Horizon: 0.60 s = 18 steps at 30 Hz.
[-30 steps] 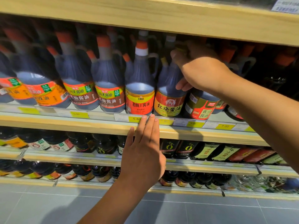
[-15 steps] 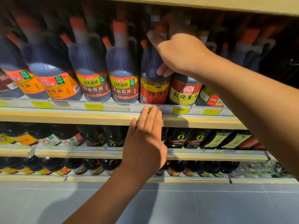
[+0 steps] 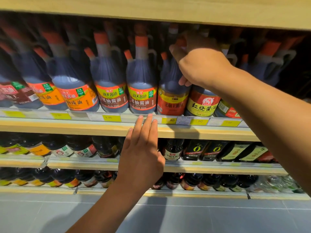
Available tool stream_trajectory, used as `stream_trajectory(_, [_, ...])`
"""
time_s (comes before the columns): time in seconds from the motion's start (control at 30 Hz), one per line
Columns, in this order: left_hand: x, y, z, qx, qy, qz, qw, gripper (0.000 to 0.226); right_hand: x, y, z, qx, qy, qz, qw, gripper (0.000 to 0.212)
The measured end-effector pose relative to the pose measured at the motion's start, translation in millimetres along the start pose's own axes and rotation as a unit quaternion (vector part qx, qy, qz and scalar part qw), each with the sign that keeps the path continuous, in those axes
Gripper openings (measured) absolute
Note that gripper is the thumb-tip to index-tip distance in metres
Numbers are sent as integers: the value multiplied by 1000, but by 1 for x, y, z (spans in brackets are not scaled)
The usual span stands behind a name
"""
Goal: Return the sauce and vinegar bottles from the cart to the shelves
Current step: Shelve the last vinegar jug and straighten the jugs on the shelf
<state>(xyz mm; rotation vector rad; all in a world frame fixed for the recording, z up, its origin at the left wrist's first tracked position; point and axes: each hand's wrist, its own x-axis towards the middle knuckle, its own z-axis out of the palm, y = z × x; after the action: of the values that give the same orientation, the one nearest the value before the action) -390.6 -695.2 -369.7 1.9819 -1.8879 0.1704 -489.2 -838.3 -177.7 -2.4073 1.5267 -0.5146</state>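
On the upper shelf (image 3: 210, 133) stands a row of dark soy sauce bottles with orange caps. My right hand (image 3: 202, 66) reaches in from the right and grips the top of the sauce bottle with the red-and-yellow label (image 3: 202, 105). The hand hides that bottle's neck and cap. To its left stands a bottle with an orange-red label (image 3: 172, 101), which my thumb touches at the shoulder. My left hand (image 3: 143, 148) lies flat with straight fingers, its fingertips on the price strip (image 3: 111, 117) at the shelf's front edge. It holds nothing.
Two lower shelves (image 3: 218, 169) carry smaller dark bottles lying close together. Yellow price tags line each shelf edge. A wooden board (image 3: 151, 9) closes the space just above the bottle caps. Grey floor tiles (image 3: 202, 216) run below. The cart is out of view.
The view has drawn closer and the shelf has shifted right in the frame. My right hand stays on the same bottle top, and my left hand keeps its place on the shelf edge.
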Motion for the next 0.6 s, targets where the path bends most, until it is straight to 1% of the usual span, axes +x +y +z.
stream_trajectory(0.1, [-1, -19, -7, 12, -17, -7, 1000, 90, -1, -13, 5, -71, 78, -36, 994, 50])
stream_trajectory(0.13, [-1, -25, -9, 14, -21, -9, 1000, 90, -2, -22, 7, -72, 85, -50, 993, 51])
stream_trajectory(0.23, [-2, -42, -14, 15, -29, -8, 999, 90, -1, -49, 17, -22, 38, -53, 998, 54])
stream_trajectory(0.33, [-4, -56, -18, 25, -43, -6, 999, 93, 12, -65, 30, 65, -43, 13, 997, 59])
stream_trajectory(0.4, [-5, -64, -21, 26, -46, -3, 999, 93, 20, -68, 41, 137, -52, 45, 988, 54])
stream_trajectory(0.47, [-6, -72, -23, 22, -51, -3, 998, 91, 28, -67, 50, 202, -11, 43, 978, 50])
stream_trajectory(0.53, [-6, -77, -25, 15, -59, -4, 998, 90, 35, -66, 56, 201, 35, 25, 979, 45])
stream_trajectory(0.6, [-6, -80, -26, 12, -67, -7, 998, 90, 40, -67, 58, 178, 62, 10, 982, 45])
